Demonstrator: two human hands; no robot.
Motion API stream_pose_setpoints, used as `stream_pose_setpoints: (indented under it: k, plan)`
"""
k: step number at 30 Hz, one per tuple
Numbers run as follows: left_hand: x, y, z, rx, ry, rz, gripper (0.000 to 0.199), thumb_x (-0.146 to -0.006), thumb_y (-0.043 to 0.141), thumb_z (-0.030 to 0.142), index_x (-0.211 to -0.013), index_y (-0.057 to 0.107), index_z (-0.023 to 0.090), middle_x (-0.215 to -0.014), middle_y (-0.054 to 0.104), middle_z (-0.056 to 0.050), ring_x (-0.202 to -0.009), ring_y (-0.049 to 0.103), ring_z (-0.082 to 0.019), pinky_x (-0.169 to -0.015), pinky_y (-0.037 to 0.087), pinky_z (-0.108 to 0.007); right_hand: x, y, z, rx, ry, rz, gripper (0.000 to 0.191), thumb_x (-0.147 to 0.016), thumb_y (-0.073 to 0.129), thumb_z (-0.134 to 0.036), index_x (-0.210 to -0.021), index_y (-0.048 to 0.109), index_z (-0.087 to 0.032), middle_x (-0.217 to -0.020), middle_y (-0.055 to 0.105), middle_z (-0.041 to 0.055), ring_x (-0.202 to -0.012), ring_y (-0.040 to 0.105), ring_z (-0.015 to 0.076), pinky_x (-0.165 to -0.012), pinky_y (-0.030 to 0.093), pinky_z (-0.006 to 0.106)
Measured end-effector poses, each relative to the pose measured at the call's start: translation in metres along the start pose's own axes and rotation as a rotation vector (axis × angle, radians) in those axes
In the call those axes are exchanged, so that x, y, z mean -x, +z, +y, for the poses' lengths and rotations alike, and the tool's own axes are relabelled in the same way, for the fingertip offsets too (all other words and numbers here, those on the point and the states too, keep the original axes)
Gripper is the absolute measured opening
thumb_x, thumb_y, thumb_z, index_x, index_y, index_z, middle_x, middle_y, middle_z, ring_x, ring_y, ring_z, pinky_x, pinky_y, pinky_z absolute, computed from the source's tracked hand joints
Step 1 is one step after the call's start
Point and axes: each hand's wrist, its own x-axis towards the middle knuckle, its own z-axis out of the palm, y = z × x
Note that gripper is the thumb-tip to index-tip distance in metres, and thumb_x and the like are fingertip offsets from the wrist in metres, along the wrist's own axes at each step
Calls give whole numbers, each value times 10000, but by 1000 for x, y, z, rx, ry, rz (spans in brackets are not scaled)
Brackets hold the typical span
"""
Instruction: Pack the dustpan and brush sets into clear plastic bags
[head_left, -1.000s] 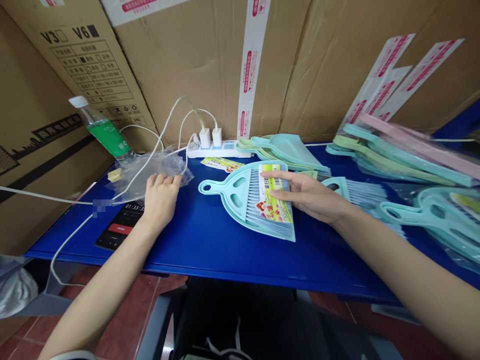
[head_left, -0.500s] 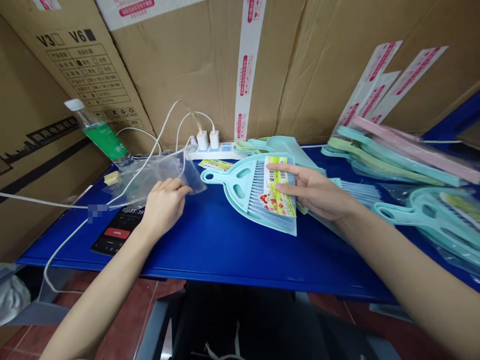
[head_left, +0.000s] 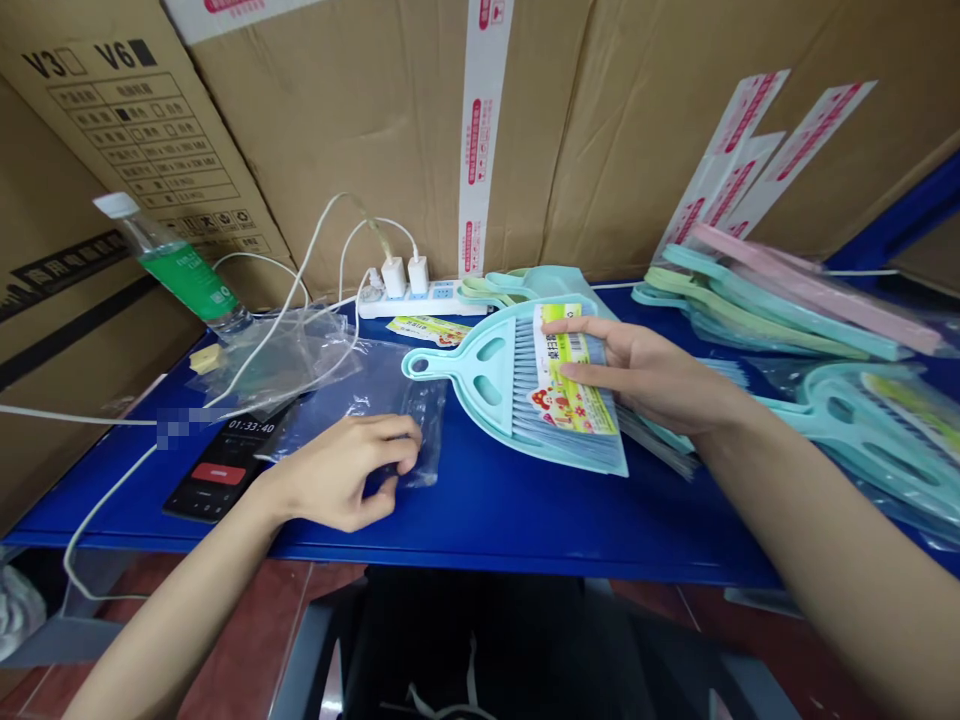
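Note:
In my right hand (head_left: 637,375) is a light-blue dustpan (head_left: 480,345) with a small brush (head_left: 521,370) nested in it. My fingers lie across the printed yellow-and-white card (head_left: 571,385) over the bristles; the thumb is hidden. The dustpan's looped handle points left. My left hand (head_left: 356,470) rests over a clear plastic bag (head_left: 360,375) on the blue table, fingers curved, with a gap between thumb and forefinger and nothing seen between them. Under the dustpan's right side, more blue bristles (head_left: 667,450) show.
Wrapped dustpan sets in pink, green and blue (head_left: 780,290) are piled at right, with another blue one (head_left: 862,420) nearer. A phone (head_left: 221,465), a tilted water bottle (head_left: 180,265) and white cables lie left. A power strip (head_left: 442,298) stands against the cardboard boxes (head_left: 360,110).
My left hand has moved right and nearer, its fingers opening from a closed grip. A clear bag now spreads closer to the dustpan. My right hand keeps its hold, shifted slightly right.

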Motion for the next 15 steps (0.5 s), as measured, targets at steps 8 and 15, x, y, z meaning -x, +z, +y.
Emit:
stream_pose_setpoints:
  k: [8, 15]
  plan:
    - [-5, 11, -4, -365, -369, 235, 204, -921, 391, 322, -760, 461, 217, -741, 560, -17, -590, 549, -167, -536, 339, -283, 11, 2, 6, 50, 46, -29, 658, -643, 833, -449, -1219, 615, -217, -984, 725, 56, -906, 701, 265, -757, 608, 402]
    - [-5, 12, -1, -342, -535, 182, 109, -852, 453, 318, -919, 439, 233, -659, 594, 40, -549, 611, -195, -535, 362, -287, 13, 10, 13, 57, 19, -54, 581, -734, 754, -411, -1257, 599, -213, -847, 683, 17, -944, 683, 279, -775, 603, 421]
